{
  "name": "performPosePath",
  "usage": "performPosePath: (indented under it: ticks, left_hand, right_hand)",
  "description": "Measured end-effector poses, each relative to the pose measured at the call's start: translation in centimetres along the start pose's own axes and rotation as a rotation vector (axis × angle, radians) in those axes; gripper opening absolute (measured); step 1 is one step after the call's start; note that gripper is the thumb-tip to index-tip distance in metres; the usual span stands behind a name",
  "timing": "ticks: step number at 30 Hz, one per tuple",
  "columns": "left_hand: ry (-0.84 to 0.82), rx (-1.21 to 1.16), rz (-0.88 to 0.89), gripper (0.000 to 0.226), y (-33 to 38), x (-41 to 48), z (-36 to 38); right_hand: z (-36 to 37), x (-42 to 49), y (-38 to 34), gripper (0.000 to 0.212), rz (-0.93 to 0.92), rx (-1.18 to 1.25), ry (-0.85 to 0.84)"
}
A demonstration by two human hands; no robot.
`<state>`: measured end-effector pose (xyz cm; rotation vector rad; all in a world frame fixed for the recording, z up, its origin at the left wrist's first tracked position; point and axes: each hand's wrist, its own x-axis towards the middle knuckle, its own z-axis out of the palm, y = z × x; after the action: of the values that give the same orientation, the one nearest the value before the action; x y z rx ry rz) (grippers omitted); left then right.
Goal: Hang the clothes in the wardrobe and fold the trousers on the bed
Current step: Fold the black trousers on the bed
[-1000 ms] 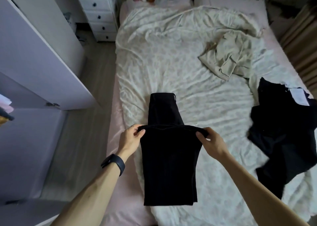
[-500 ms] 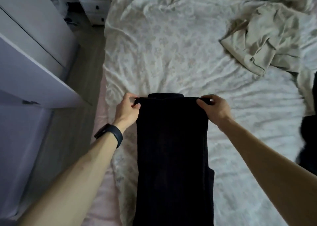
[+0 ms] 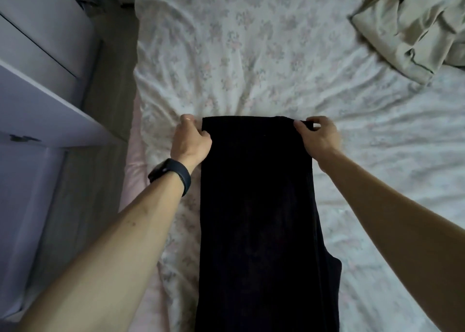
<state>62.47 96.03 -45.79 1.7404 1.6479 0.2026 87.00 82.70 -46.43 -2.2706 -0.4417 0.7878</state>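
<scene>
This is a bedroom in a home. Most of the view is taken up by a bed, covered with a rumpled white sheet printed with small faded flowers, and a pink mattress edge shows under the sheet on the left side. Clothes lie on the bed: black trousers spread flat near the foot and a crumpled beige garment at the upper right. Just beside the bed on the left stand the pale, flat panels of a wardrobe, with a small metal hinge on one edge. A narrow strip of grey-brown wooden floor runs between the wardrobe and the bed.
</scene>
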Motion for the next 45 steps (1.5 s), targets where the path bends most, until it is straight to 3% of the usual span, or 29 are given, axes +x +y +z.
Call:
performPosePath:
  ticks: [1, 3, 4, 6, 8, 10, 12, 13, 16, 18, 20, 24, 27, 29, 32, 35, 39, 41, 43, 45]
  left_hand:
    - [0.129, 0.100, 0.130, 0.054, -0.3, -1.0, 0.2]
    - [0.310, 0.253, 0.456, 0.063, -0.9, -4.9, 1.7]
    - [0.297, 0.288, 0.590, 0.065, -1.0, -7.1, 2.8]
    - [0.115, 0.410, 0.740, 0.068, -2.0, -10.9, 5.2]
    - [-0.017, 0.600, 0.701, 0.064, -4.4, -12.3, 6.2]
    - [-0.067, 0.656, 0.470, 0.061, -6.9, -11.1, 5.3]
    - [-0.056, 0.643, 0.296, 0.063, -8.6, -10.2, 3.8]
    - [-0.033, 0.626, 0.290, 0.065, -9.1, -10.6, 3.3]
    - [0.026, 0.518, 0.523, 0.070, -8.8, -15.8, 4.6]
    - [-0.033, 0.514, 0.655, 0.070, -9.1, -20.4, 6.7]
    - [-0.105, 0.581, 0.659, 0.066, -10.9, -24.2, 7.4]
    - [-0.147, 0.728, 0.363, 0.063, -16.9, -28.3, 4.5]
    - [-0.099, 0.682, 0.364, 0.062, -17.9, -30.4, 2.9]
    - [-0.077, 0.600, 0.501, 0.062, -16.2, -32.0, 3.7]
    - [-0.160, 0.594, 0.630, 0.060, -15.3, -34.5, 5.4]
    - [-0.240, 0.671, 0.552, 0.061, -17.6, -34.2, 5.3]
    - [-0.156, 0.661, 0.435, 0.066, -19.8, -33.8, 3.7]
    - [-0.145, 0.643, 0.548, 0.070, -20.0, -35.1, 3.5]
    - [-0.213, 0.641, 0.753, 0.074, -20.3, -36.4, 3.7]
    - [-0.284, 0.685, 0.838, 0.081, -20.3, -37.2, 3.9]
  right_hand:
    - [0.3, -1.2, 0.5, 0.052, -0.047, -0.057, 0.073]
    - [1.1, -5.2, 2.0, 0.055, -0.315, -0.222, 0.230]
    - [1.8, -7.8, 2.7, 0.055, -0.475, -0.295, 0.256]
    - [3.2, -12.2, 5.0, 0.057, -0.724, -0.488, 0.160]
    - [3.3, -14.6, 7.5, 0.059, -0.759, -0.796, -0.011]
    - [1.4, -13.9, 9.4, 0.058, -0.548, -1.021, -0.044]
    - [-1.3, -12.9, 9.9, 0.059, -0.235, -0.990, -0.005]
    - [-1.9, -13.3, 10.0, 0.060, -0.176, -0.906, 0.023]
    - [-0.3, -18.8, 9.9, 0.062, -0.430, -0.757, 0.120]
    - [1.8, -23.4, 11.3, 0.062, -0.673, -0.778, 0.025]
    - [1.5, -25.9, 14.0, 0.059, -0.778, -0.916, -0.103]
    - [-3.2, -27.5, 19.4, 0.058, -0.471, -1.048, -0.071]
    - [-3.8, -30.4, 20.6, 0.066, -0.293, -0.877, 0.039]
    - [-2.5, -32.9, 19.9, 0.067, -0.403, -0.804, 0.034]
    - [-0.8, -35.3, 20.7, 0.064, -0.654, -0.848, -0.104]
    - [-1.9, -34.0, 23.2, 0.063, -0.557, -0.954, -0.090]
    - [-3.9, -33.5, 25.2, 0.069, -0.554, -0.970, -0.072]
    - [-4.4, -34.3, 25.4, 0.075, -0.627, -0.928, -0.075]
    - [-4.6, -35.1, 25.4, 0.078, -0.756, -0.934, -0.124]
    - [-4.3, -35.7, 25.3, 0.083, -0.868, -0.965, -0.174]
